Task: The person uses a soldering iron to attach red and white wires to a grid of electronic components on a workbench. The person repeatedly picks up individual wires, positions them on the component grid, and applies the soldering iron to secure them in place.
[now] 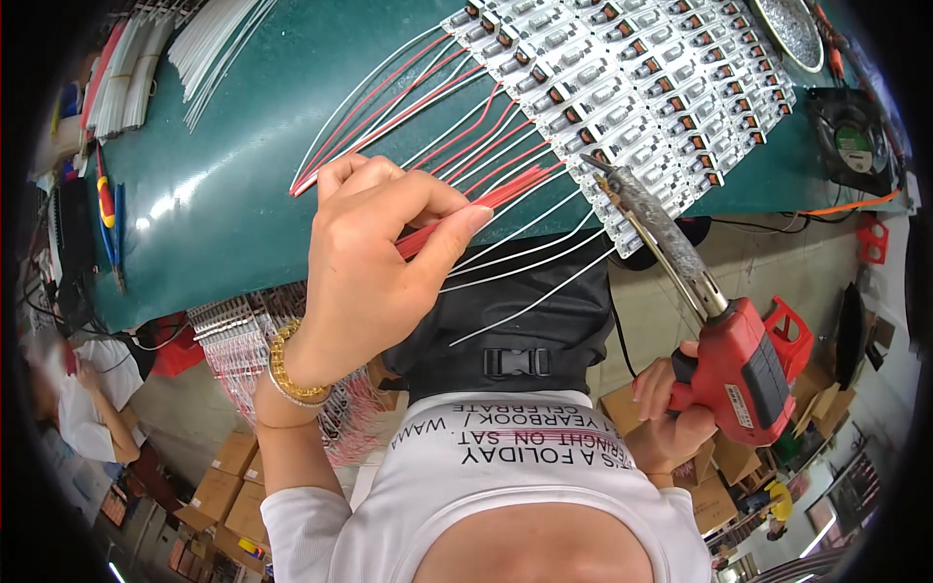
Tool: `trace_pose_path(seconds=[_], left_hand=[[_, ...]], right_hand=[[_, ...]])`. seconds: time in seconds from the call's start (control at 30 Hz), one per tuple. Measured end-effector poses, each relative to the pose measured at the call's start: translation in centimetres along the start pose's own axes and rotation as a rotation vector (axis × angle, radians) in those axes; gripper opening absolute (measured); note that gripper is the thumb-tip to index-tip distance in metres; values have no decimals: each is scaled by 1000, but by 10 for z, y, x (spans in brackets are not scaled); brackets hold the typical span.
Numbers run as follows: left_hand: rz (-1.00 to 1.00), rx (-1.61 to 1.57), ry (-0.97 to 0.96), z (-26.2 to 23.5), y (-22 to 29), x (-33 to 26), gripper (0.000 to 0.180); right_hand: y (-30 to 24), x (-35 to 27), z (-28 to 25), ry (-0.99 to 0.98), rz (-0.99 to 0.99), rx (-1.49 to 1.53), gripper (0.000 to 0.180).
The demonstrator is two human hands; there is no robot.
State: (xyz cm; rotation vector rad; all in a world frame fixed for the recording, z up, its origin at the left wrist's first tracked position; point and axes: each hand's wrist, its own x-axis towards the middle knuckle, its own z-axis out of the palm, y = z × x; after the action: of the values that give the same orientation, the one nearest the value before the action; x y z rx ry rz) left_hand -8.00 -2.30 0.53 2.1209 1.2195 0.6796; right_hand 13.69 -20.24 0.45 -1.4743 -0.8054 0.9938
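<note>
My left hand (374,257) is closed, thumb against fingers, round a bundle of red wires (513,188) whose ends point at the circuit boards. My right hand (675,408) grips the handle of a red and black soldering gun (743,374). Its long tip reaches over the near left edge of a panel of white circuit boards (632,146); whether it touches a pad I cannot tell. Rows of small components cover the panel. White wires (544,255) and red wires (408,70) trail leftward from the panel's left edge, some passing behind my left hand.
Bundles of white wires (219,49) lie at the far left of the green table (224,185). Nearer are a red-and-yellow-handled tool (105,199) and a blue one. A round metal dish (789,34) and a black fan (855,141) stand at the right. Wired boards (248,330) hang below the table's edge.
</note>
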Motion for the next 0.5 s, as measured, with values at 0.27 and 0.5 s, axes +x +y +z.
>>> trace_pose_path(seconds=[0.27,0.5], left_hand=[[29,34,-8,1,-1,0,8],[38,52,-7,1,-1,0,8]], right_hand=[[-2,0,4,46,37,-5,76],[-3,4,4,-61,-8,-32,74]])
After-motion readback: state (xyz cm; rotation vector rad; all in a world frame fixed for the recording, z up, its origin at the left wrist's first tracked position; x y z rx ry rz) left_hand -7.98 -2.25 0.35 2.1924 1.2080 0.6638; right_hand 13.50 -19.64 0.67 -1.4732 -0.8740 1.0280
